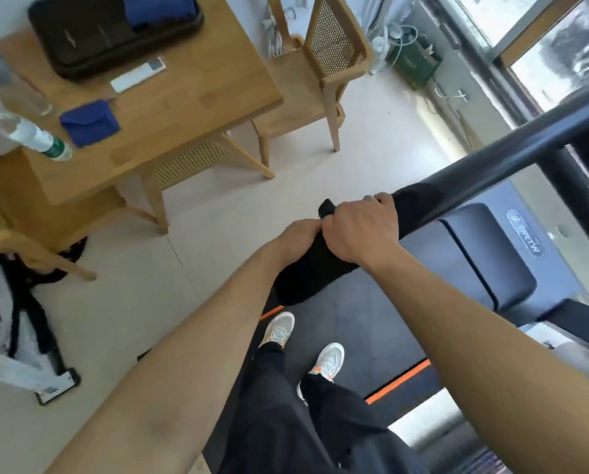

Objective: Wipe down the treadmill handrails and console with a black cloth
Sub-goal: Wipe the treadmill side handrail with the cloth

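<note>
A dark treadmill handrail (512, 159) runs diagonally from the upper right down to the middle of the view. A black cloth (306, 278) is wrapped around its near end. My right hand (361, 230) grips the rail over the cloth. Just behind it, my left hand (300, 239) also clasps the cloth-covered rail end. The two hands touch each other. Below lies the treadmill belt (365, 323) with its motor cover (484, 254), and I stand on the belt in light shoes. No console is visible.
A wooden table (183, 107) stands to the left with a black case, a remote, a blue pouch and a bottle. Wooden chairs (320, 83) surround it. Black ropes and a bag (19, 319) lie on the floor at left. Windows are at upper right.
</note>
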The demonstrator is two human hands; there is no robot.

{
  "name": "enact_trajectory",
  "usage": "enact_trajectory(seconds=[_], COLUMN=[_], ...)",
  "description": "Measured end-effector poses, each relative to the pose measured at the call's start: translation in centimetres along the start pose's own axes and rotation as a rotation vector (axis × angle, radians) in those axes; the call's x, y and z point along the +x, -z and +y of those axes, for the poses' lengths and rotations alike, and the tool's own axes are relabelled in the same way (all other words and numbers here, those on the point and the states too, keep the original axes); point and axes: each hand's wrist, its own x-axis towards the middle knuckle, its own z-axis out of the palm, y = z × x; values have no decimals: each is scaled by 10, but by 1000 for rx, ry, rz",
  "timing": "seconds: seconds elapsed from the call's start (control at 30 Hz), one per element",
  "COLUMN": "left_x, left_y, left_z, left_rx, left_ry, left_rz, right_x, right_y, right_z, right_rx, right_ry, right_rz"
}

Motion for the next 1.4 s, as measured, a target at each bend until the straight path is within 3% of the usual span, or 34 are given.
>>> enact_trajectory(seconds=[0.13,0.27,0.37,0.43,0.53,0.63,0.83,0.93,1.03,1.23,1.4], left_x=[-8,-13,-23,-35,-44,-52,-51,-46,-42,-22,-7], left_y=[-7,-47,-83,-95,-87,-78,-76,-60,-29,18,5], left_z=[-15,-67,-85,-94,-117,-138,-132,-108,-84,-17,19], left_rx=[-162,-89,-376,-395,-23,269,160,-74,-170,86,203], left_ry=[-31,-185,-244,-336,-473,-623,-656,-524,-332,6,-53], left_rz=[96,576,761,727,664,640,609,548,345,-46,-216], right_x=[-7,-30,-45,-49,-44,-39,-43,-45,-49,-59,-63], right_y=[-9,-40,-63,-79,-97,-99,-112,-119,-116,-115,-103], right_z=[-6,-21,-19,1,42,69,49,32,15,-57,-61], right_rx=[-26,66,118,38,-162,-207,-126,-81,-31,249,664], right_ry=[6,115,307,475,709,717,514,447,400,-5,-244], right_rz=[108,452,684,771,824,875,890,879,870,842,791])
